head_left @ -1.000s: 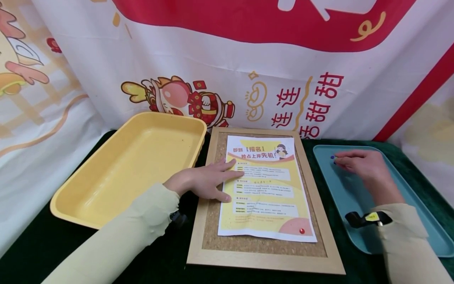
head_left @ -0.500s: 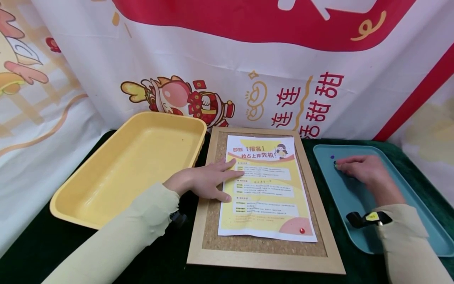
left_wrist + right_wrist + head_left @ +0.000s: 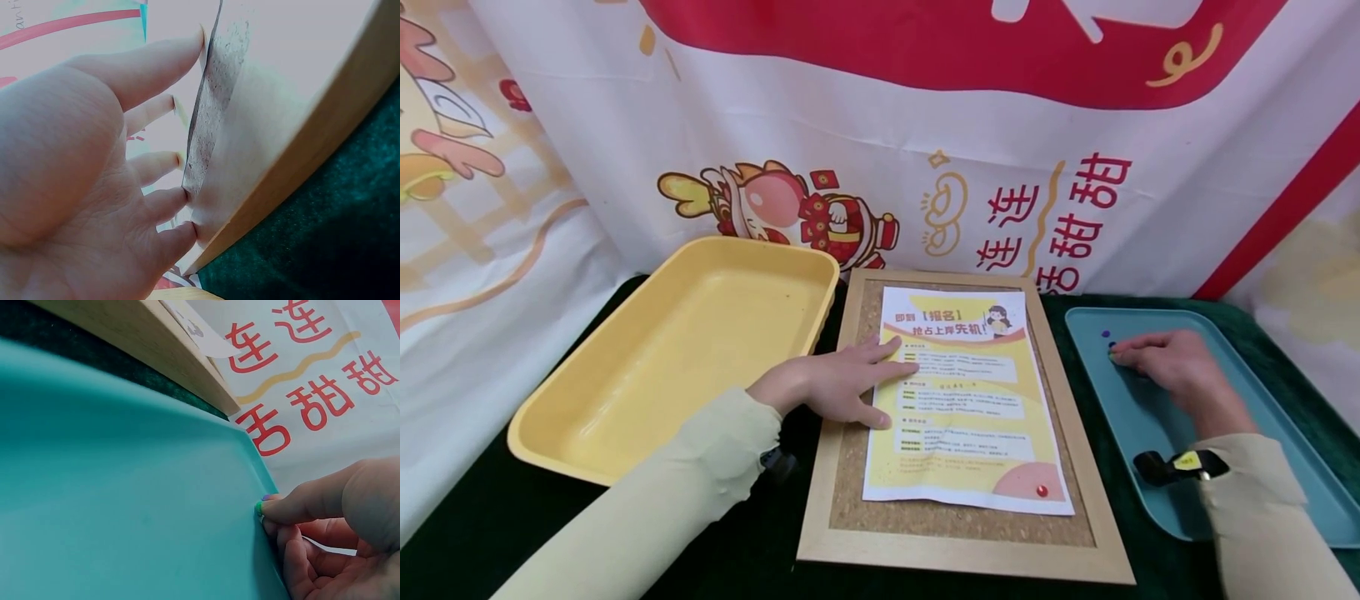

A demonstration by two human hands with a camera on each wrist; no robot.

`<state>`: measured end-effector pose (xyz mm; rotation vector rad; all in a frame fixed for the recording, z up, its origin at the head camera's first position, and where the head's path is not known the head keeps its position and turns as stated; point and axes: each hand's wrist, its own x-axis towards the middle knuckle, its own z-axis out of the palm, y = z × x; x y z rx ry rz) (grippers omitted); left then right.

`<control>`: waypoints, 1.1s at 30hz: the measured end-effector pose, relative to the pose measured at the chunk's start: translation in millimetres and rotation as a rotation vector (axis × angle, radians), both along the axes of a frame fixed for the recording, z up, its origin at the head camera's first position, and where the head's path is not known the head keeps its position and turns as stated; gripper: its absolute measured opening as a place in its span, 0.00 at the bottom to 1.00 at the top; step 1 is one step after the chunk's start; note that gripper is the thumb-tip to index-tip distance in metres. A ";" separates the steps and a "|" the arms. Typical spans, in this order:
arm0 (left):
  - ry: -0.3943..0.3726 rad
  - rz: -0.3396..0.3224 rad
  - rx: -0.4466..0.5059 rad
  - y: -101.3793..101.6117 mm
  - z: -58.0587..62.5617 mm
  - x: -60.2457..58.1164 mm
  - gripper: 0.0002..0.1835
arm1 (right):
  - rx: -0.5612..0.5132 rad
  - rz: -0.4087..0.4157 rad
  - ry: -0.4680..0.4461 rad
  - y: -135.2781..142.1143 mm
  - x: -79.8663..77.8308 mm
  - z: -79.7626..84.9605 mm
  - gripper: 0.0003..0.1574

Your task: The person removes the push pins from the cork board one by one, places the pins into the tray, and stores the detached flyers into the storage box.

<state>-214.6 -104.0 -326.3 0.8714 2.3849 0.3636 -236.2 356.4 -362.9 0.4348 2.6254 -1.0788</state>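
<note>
A yellow and white printed sheet lies on a cork board with a wooden frame. One red pushpin is in the sheet's lower right corner. Fingers spread, my left hand rests over the left edge of the sheet; in the left wrist view its fingertips touch the paper near the exposed cork. Over the far left part of a blue tray, my right hand pinches a small green pushpin between thumb and forefinger. Just beyond those fingertips lies a purple-blue pushpin in the tray.
The blue tray stands right of the board, and a deep yellow tub stands to its left. Dark green cloth covers the table. A printed white curtain hangs right behind these things.
My right fingertips have drawn slightly back toward me, leaving the purple-blue pushpin in plain sight, and now pinch the green pushpin. My left hand stays in place on the sheet.
</note>
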 end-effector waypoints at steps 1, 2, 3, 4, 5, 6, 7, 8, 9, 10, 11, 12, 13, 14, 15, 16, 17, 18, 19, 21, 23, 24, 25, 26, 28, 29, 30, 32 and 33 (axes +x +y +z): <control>-0.001 0.000 0.000 0.1 0.1 0.0 0.44 | 0.002 0.000 0.000 -0.1 0.2 0.3 0.32; -0.001 0.000 -0.001 0.2 0.0 -0.1 0.44 | 0.002 -0.002 -0.001 -0.3 0.3 0.4 0.32; 0.000 0.000 -0.002 0.2 0.2 -0.1 0.44 | 0.002 -0.003 -0.003 -0.4 0.3 0.6 0.32; 0.001 0.000 -0.004 0.1 0.4 0.0 0.44 | 0.001 -0.006 -0.004 -0.5 0.2 0.7 0.32; 0.002 0.000 -0.005 0.1 0.4 0.0 0.44 | 0.000 -0.009 -0.006 -0.7 0.2 0.9 0.32; 0.003 0.000 -0.006 0.1 0.4 -0.1 0.44 | 0.000 -0.010 -0.008 -0.8 0.1 1.0 0.32; 0.003 0.000 -0.007 0.1 0.4 -0.1 0.44 | 0.001 -0.011 -0.010 -1.0 -0.2 1.0 0.32; 0.004 0.000 -0.007 0.1 0.6 0.0 0.44 | 0.000 -0.013 -0.012 -1.1 -0.4 1.1 0.32; 0.003 0.001 -0.008 -0.1 0.7 0.2 0.44 | 0.000 -0.012 -0.013 -1.4 -0.7 1.2 0.32; 0.002 0.002 -0.009 -0.4 0.8 0.3 0.44 | 0.001 -0.013 -0.015 -1.7 -1.0 1.3 0.33; 0.001 0.003 -0.010 -0.7 0.9 0.4 0.44 | 0.001 -0.013 -0.017 -2.1 -1.1 1.5 0.33; 0.001 0.003 -0.009 -0.9 1.1 0.6 0.44 | 0.002 -0.013 -0.018 -2.4 -1.4 1.7 0.33; 0.000 0.003 -0.008 -1.1 1.4 0.9 0.44 | 0.004 -0.014 -0.019 -2.6 -1.6 1.9 0.33; 0.000 0.003 -0.009 -1.4 1.5 0.9 0.44 | 0.005 -0.014 -0.021 -2.6 -1.7 2.1 0.33; 0.000 0.003 -0.009 -1.6 1.4 0.9 0.44 | 0.006 -0.015 -0.022 -2.7 -1.9 2.2 0.33; 0.001 0.002 -0.009 -1.6 1.4 0.9 0.44 | 0.008 -0.019 -0.024 -2.8 -1.9 2.4 0.33; 0.001 0.002 -0.009 -1.5 1.2 0.8 0.44 | 0.011 -0.021 -0.025 -2.7 -2.0 2.4 0.33; 0.002 0.002 -0.008 -1.3 1.1 0.7 0.44 | 0.013 -0.023 -0.026 -2.7 -2.2 2.4 0.32; 0.002 0.002 -0.007 -1.2 0.7 0.5 0.44 | 0.016 -0.027 -0.027 -2.7 -2.4 2.4 0.32; 0.001 0.005 -0.006 -1.0 0.0 0.3 0.44 | 0.017 -0.033 -0.028 -3.0 -3.2 2.1 0.32; -0.002 0.008 -0.008 -1.4 -0.8 0.1 0.44 | 0.019 -0.027 -0.029 -3.0 -4.1 1.6 0.32; -0.003 0.008 -0.009 -1.6 -1.3 -0.1 0.44 | 0.018 -0.025 -0.028 -3.0 -4.6 1.2 0.32; -0.003 0.010 -0.009 -1.8 -1.4 0.1 0.43 | 0.017 -0.022 -0.029 -2.6 -5.2 0.7 0.32; -0.002 0.009 -0.012 -2.0 -1.5 0.1 0.44 | 0.015 -0.018 -0.028 -2.2 -5.5 0.4 0.32; -0.001 0.004 -0.014 -2.1 -1.7 -0.1 0.43 | 0.019 -0.010 -0.030 -1.2 -5.7 0.3 0.32; 0.000 0.001 -0.015 -2.0 -1.6 -0.1 0.43 | 0.020 -0.010 -0.031 -0.7 -5.9 0.3 0.32; 0.002 -0.002 -0.015 -1.7 -1.3 -0.1 0.43 | 0.019 -0.010 -0.034 -0.1 -5.8 0.7 0.32; 0.002 -0.006 -0.014 -1.1 -0.7 -0.3 0.44 | 0.023 -0.007 -0.042 1.0 -5.6 2.0 0.32; 0.002 -0.006 -0.014 -0.8 -0.4 -0.3 0.44 | 0.022 -0.007 -0.047 1.5 -5.5 2.7 0.32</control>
